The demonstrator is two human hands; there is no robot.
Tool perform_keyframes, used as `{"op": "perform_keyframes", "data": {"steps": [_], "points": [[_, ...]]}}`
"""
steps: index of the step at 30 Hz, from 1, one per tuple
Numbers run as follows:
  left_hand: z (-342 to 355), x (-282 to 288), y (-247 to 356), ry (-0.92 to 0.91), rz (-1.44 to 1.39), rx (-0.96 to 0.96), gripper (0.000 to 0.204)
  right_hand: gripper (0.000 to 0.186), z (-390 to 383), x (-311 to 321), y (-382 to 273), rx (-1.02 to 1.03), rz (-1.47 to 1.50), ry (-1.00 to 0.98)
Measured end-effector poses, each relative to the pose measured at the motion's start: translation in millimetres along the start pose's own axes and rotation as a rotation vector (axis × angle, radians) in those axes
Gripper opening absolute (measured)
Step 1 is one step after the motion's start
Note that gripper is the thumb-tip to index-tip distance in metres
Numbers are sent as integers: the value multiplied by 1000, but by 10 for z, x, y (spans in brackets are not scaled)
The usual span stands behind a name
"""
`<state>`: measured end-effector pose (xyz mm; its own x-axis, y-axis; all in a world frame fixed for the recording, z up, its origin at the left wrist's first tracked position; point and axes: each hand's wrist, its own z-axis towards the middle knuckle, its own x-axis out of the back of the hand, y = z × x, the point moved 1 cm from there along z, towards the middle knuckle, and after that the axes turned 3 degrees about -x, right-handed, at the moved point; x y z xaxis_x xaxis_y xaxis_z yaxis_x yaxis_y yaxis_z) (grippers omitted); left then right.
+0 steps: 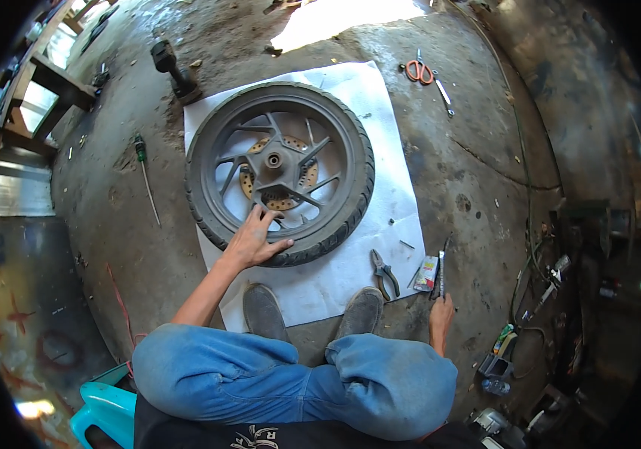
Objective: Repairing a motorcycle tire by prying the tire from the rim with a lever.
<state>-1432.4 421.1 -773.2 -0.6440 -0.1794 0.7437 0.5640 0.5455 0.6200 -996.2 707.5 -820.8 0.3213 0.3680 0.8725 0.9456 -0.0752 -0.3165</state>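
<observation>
We see a white sheet [394, 187] under the wheel [275, 159], which lies flat, its left side reaching the sheet's left edge; a wider strip on the right leaves room. Our left hand [251, 238] lies open, thumb and fingers spread on the wheel's near side. A drill [175, 73] sits at the far left corner. Our right hand [441, 320] is curled off the near right corner. Pliers [384, 271] lie left of a packet [426, 274]. A thin tool [441, 271] meets the right hand; we cannot tell whether it is gripped.

the wheel [275, 160] lies on the sheet [393, 176] — screwdriver [141, 154] to its left, scissors [419, 65] to its right.
</observation>
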Motion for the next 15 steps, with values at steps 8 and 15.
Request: {"op": "perform_keyframes", "data": {"steps": [8,15], "points": [[317,-221,163,-46,199,-221,84,29,-763,561,-1768,615,182,-305],[653,-162,255,-497,-61,65,96,39,-980,403,-2300,1035,-193,-475]]}}
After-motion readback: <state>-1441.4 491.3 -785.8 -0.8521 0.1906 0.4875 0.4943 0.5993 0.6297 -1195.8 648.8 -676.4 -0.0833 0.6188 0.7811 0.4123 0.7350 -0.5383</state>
